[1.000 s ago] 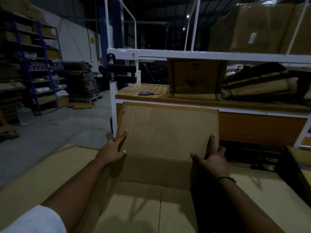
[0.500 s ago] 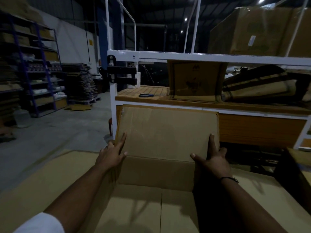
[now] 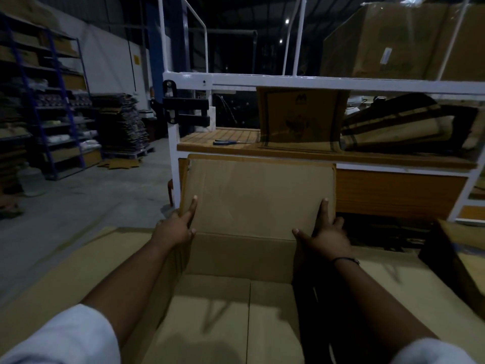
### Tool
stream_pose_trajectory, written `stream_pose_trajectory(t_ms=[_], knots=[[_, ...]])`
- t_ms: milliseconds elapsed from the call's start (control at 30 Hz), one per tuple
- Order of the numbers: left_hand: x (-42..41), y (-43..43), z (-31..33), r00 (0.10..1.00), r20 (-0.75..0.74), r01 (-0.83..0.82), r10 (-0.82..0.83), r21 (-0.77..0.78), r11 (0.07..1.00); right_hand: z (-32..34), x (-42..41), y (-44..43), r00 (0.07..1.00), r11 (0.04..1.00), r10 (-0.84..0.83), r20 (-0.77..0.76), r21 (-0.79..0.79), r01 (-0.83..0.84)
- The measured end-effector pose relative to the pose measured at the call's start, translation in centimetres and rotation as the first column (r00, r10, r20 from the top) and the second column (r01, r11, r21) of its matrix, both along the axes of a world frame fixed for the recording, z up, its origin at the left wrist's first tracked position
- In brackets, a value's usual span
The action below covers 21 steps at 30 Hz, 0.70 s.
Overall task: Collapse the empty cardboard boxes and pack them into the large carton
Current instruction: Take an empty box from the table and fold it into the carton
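A flattened cardboard box (image 3: pixel 257 195) stands upright against the far wall of the large open carton (image 3: pixel 241 256) in front of me. My left hand (image 3: pixel 173 231) grips its left edge, fingers pointing up along the panel. On the right edge, my right hand (image 3: pixel 328 237) holds it the same way, thumb spread inward. The carton's floor (image 3: pixel 223 311) is bare, and its side flaps (image 3: pixel 65 271) lie folded outward. The panel's lower edge is hidden at the carton wall.
Just behind the carton is a white-framed trolley with a wooden deck (image 3: pixel 223 137), carrying a screwdriver (image 3: pixel 228 142), a printed brown box (image 3: pixel 299 119) and folded cardboard (image 3: pixel 406 127). Stacked flat cardboard (image 3: pixel 120 122) and blue shelving (image 3: pixel 52 101) stand far left across open concrete floor.
Both hands keep their hold on the panel's edges. The panel has stayed at the carton's far wall, and only the view has shifted slightly.
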<state>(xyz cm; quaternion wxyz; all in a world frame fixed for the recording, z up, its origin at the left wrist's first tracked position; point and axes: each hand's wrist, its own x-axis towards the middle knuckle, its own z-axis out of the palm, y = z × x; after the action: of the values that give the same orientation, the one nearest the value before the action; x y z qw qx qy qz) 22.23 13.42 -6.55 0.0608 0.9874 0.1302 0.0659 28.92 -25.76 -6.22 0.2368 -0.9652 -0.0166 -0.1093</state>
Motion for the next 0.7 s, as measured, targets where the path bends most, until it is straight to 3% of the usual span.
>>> stream_pose_trajectory(t_ms=[167,367,700], knots=[[-3.0,-3.4,1.0,0.989,0.148,-0.038,0.025,0.085,0.996,1.3,-2.8,0.6,0.996,0.984,-0.092,-0.010,-0.153,0.089],[-8.0,-9.1,0.3,0.993,0.055,0.102,-0.104,0.052,0.993,2.1,-9.0,1.0,0.998,0.987,-0.069,0.000,-0.147,0.068],[-16.4,-16.7,1.5,0.954,0.060,0.296,-0.293,-0.034,0.955,3.5,-21.2,-2.7,0.996,0.978,-0.063,0.071,-0.194,0.075]])
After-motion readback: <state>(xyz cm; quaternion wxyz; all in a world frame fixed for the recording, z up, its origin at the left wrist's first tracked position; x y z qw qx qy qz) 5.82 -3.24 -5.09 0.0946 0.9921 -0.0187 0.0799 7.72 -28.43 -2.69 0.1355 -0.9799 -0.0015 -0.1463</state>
